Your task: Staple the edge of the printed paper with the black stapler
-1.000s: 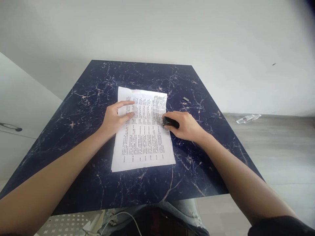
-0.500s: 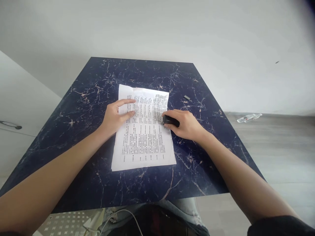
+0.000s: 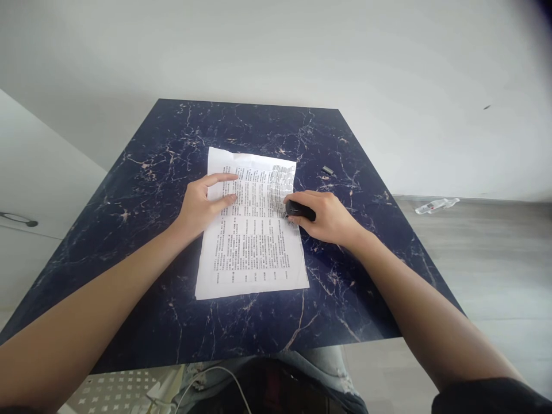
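Observation:
A white sheet of printed paper (image 3: pixel 252 241) lies on a dark blue marbled table (image 3: pixel 164 172). My left hand (image 3: pixel 202 206) rests flat on the sheet's left side, fingers stretched out across the text. At the paper's right edge, my right hand (image 3: pixel 324 217) is closed round a small black object (image 3: pixel 299 211), whose tip touches the paper. I cannot make out exactly what the black object is.
A small dark grey piece (image 3: pixel 328 170) lies on the table beyond my right hand. A clear plastic bottle (image 3: pixel 435 204) lies on the grey floor at right. A white cabinet with a dark handle (image 3: pixel 19 220) stands at left. A white wall is behind.
Hands and paper stay as they were. Only the view has shifted slightly.

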